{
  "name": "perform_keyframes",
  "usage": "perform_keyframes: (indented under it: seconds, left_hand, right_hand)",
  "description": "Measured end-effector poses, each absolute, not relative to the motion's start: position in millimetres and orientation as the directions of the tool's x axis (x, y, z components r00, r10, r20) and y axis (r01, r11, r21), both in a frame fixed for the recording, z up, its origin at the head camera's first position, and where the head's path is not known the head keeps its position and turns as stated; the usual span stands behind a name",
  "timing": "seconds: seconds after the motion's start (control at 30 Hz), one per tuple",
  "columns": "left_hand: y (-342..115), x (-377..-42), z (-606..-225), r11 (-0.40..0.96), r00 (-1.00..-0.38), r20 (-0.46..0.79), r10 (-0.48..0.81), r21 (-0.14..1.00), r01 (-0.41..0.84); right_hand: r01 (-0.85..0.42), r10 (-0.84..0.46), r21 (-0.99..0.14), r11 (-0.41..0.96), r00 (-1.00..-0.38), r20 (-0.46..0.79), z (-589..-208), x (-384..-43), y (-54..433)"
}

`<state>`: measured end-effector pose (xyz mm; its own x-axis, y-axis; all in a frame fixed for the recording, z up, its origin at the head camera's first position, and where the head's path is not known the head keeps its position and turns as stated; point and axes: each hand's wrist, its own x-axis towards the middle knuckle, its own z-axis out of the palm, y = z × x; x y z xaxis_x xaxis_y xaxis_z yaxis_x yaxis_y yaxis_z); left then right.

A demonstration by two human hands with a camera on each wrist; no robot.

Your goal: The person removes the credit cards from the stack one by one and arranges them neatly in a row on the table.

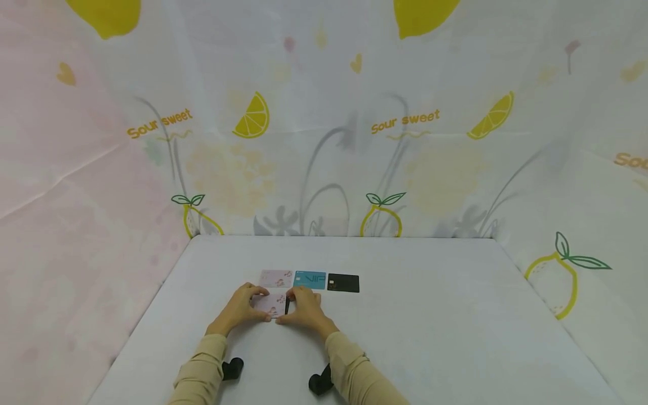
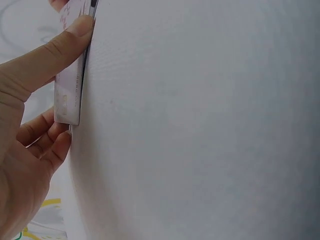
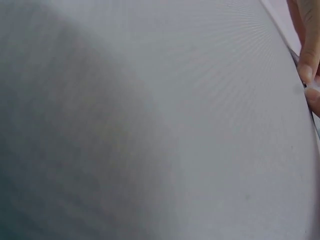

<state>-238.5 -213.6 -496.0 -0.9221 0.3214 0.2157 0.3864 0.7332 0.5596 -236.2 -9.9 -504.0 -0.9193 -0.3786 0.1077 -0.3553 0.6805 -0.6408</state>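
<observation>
Near the front middle of the table, my left hand [image 1: 239, 308] grips a pale pink card [image 1: 268, 304] with red floral print, fingers at its far edge and thumb at its near edge. In the left wrist view the thumb presses along the side of the pink card [image 2: 68, 95]. My right hand [image 1: 306, 313] holds the right end, index finger at the far edge and thumb at the near edge. A strip of a black card [image 1: 287, 305] shows from under the pink one, between the right thumb and index finger. The right wrist view catches only fingertips [image 3: 306, 72] at a thin dark edge.
Behind the hands lies a row of cards: another pink card [image 1: 273, 278], a blue VIP card [image 1: 310, 279] and a black VIP card [image 1: 343, 283]. They lie flat on the white table [image 1: 430, 315]. A lemon-printed cloth [image 1: 324, 169] rises at the table's back edge.
</observation>
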Motion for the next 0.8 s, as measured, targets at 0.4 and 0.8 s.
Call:
perform_keyframes:
  seconds: [0.4,0.8]
  left_hand:
    - [-213.5,-235.6,-496.4,0.740,-0.923,0.195,0.332,0.553,0.383]
    - [-214.3,-235.3,-496.6,0.729,-0.917,0.196,0.346,0.560,0.395]
  right_hand:
    - [-0.357,-0.372,-0.634,0.686,-0.921,0.116,-506.1,-235.1,-9.5]
    - [-0.406,-0.406,-0.632,0.660,-0.901,0.154,-506.4,-236.6,-8.4]
